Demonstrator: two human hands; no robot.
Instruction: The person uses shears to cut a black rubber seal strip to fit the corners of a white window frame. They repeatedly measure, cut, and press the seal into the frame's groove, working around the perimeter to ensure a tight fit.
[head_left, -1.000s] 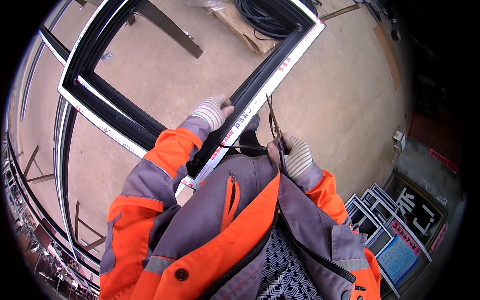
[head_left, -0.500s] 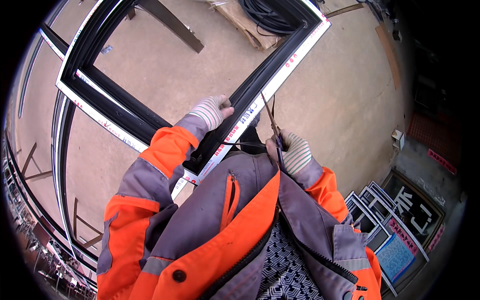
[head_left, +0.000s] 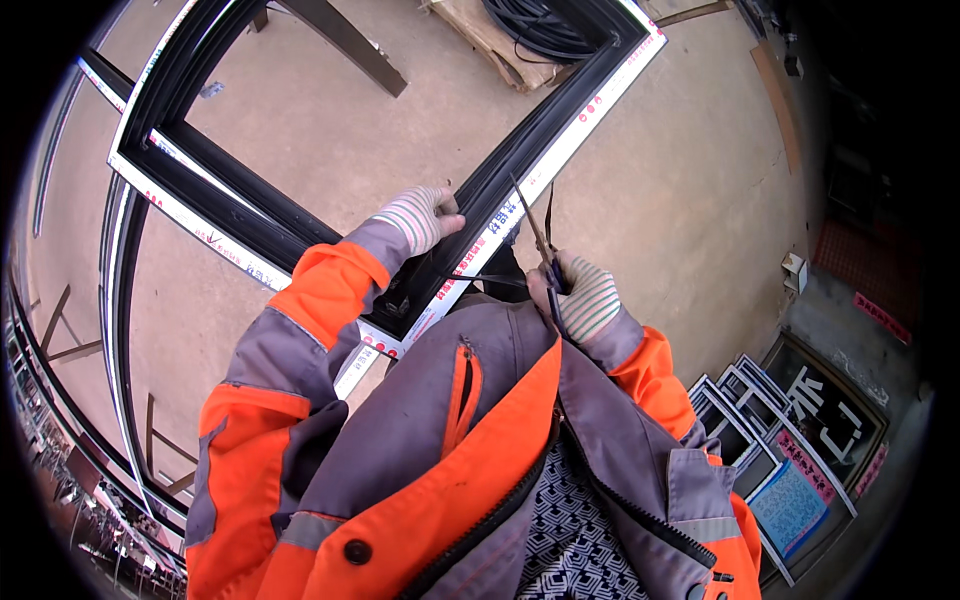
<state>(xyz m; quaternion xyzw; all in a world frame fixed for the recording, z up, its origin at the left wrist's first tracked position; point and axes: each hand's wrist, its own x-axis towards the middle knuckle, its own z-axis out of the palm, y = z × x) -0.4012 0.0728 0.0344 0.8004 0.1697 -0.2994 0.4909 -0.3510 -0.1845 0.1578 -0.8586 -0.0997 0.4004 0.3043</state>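
Note:
A large black window frame [head_left: 572, 135] with white printed film on its edges lies in front of me. My left hand [head_left: 420, 217], in a striped glove, rests on its near right bar. The fingers curl over the inner black edge; whether they also pinch a strip there I cannot tell. Held in my right hand [head_left: 588, 300], also gloved, is a pair of scissors [head_left: 534, 222]. Their long blades point up and away, slightly apart, beside the bar's white edge. A thin black strip [head_left: 490, 281] runs from the frame's near corner toward my right hand.
More long frames [head_left: 122, 270] stand to the left. Beyond the frame, a coil of black strip [head_left: 540, 28] lies on cardboard [head_left: 490, 48]. Several small white-edged frames [head_left: 730, 420] lean at the right by a dark signboard [head_left: 835, 405]. A small white box [head_left: 794, 273] sits on the floor.
My left hand has shifted slightly left along with the view. The scissors have tilted a little, their tips moving left. Both hands keep nearly the same places.

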